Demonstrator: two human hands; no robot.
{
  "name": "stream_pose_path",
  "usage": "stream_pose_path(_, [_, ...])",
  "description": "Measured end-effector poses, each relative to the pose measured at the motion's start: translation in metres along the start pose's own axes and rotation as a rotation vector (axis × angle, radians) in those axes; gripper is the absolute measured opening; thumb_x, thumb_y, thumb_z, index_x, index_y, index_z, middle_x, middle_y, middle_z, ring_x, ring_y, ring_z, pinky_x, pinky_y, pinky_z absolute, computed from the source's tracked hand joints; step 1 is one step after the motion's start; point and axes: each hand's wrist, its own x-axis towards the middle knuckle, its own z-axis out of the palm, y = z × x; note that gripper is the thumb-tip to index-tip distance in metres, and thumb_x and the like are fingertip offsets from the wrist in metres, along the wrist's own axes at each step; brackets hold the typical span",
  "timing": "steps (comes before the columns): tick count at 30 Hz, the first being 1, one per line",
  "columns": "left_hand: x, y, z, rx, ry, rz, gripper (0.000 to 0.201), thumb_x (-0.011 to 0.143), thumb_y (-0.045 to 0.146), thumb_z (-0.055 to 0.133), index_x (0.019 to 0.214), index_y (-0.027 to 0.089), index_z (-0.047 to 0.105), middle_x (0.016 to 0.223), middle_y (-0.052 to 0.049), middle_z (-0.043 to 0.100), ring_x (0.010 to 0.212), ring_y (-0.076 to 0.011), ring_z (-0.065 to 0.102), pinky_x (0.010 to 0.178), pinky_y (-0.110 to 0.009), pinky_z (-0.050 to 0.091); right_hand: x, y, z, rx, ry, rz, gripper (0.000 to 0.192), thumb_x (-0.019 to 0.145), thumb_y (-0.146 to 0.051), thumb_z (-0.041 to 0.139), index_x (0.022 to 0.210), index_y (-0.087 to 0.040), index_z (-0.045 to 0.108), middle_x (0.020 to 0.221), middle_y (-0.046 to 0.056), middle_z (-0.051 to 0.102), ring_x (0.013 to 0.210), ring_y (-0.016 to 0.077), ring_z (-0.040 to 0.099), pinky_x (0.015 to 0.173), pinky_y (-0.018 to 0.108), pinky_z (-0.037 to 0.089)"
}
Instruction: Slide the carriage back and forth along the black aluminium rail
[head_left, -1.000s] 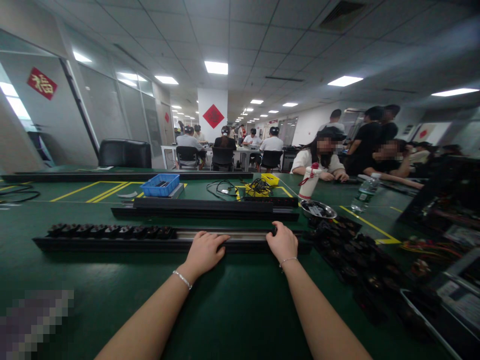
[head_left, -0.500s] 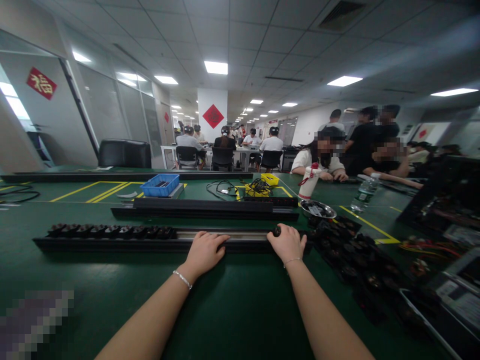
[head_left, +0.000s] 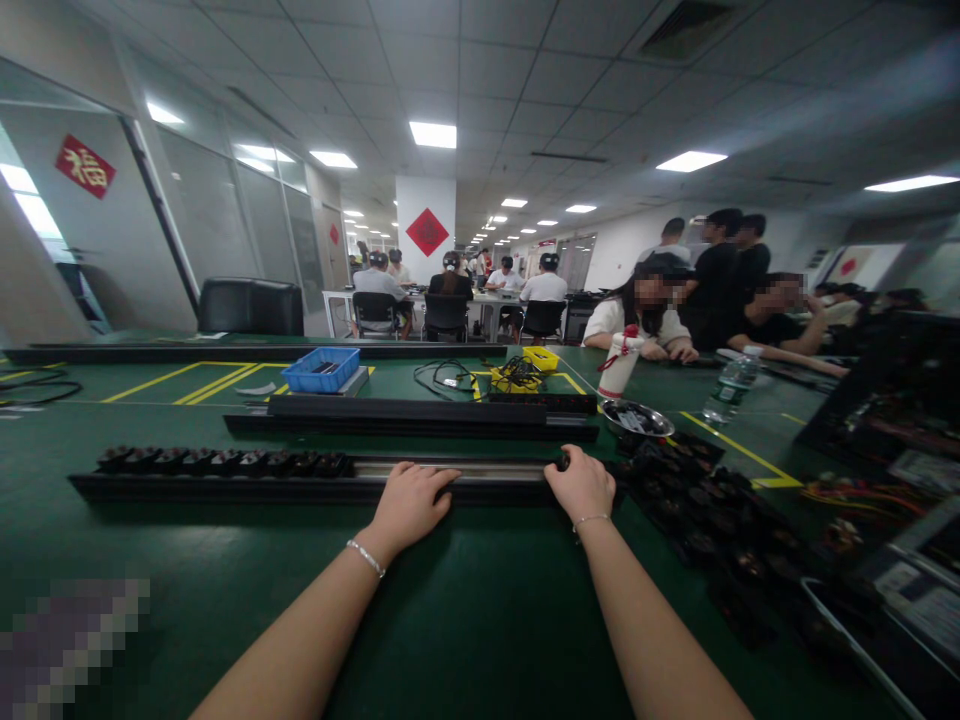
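A long black rail (head_left: 225,489) with a light metal strip along its channel lies across the table in front of me. Several small black modules (head_left: 225,460) sit in a row on its left part. My left hand (head_left: 409,505) grips the rail near its middle, thumb on the near side and fingers over the top. Toward the rail's right end, my right hand (head_left: 583,485) is closed on a small black module (head_left: 562,462); most of that piece is hidden by the fingers. A dark pile of similar black modules (head_left: 720,530) lies right of the rail.
Behind the rail lie another black rail (head_left: 405,415), a blue bin (head_left: 322,370), cables (head_left: 442,380) and a yellow tray (head_left: 540,358). A metal bowl (head_left: 637,418), white tumbler (head_left: 619,365) and water bottle (head_left: 731,385) stand to the right. Co-workers sit beyond.
My right hand has shifted slightly right along the rail with the small black module. My left hand stays in place on the rail.
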Motion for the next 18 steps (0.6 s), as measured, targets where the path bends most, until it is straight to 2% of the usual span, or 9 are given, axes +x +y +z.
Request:
stream_pose_path(5, [0.000,0.000,0.000,-0.005,0.002,-0.009,0.034,0.083,0.033,0.044,0.115,0.032,0.056,0.095,0.000,0.068,0.091,-0.0179,0.058,0.092,-0.038,0.031,-0.002,0.003,0.004,0.008,0.041,-0.024,0.043,0.072,-0.030,0.046,0.113,-0.021,0.056,0.112,0.008,0.061,0.112,0.0236,0.046,0.096,0.042,0.028])
stream_pose_path(10, [0.000,0.001,0.001,-0.008,0.005,-0.007,0.034,0.083,0.032,0.043,0.115,0.032,0.056,0.095,0.000,0.068,0.091,-0.0182,0.058,0.091,-0.039,0.031,-0.005,0.008,0.011,-0.043,0.174,0.020,0.046,0.071,-0.038,0.049,0.113,-0.023,0.056,0.128,0.009,0.049,0.125,0.0298,0.031,0.102,0.053,0.017])
stream_pose_path(18, [0.000,0.000,0.001,-0.014,-0.001,-0.005,0.034,0.083,0.033,0.043,0.114,0.032,0.056,0.096,0.000,0.068,0.091,-0.0179,0.058,0.090,-0.038,0.032,-0.001,0.013,0.011,-0.004,0.170,0.021,0.043,0.070,-0.032,0.048,0.111,-0.023,0.057,0.123,0.007,0.053,0.121,0.0263,0.036,0.099,0.046,0.024])
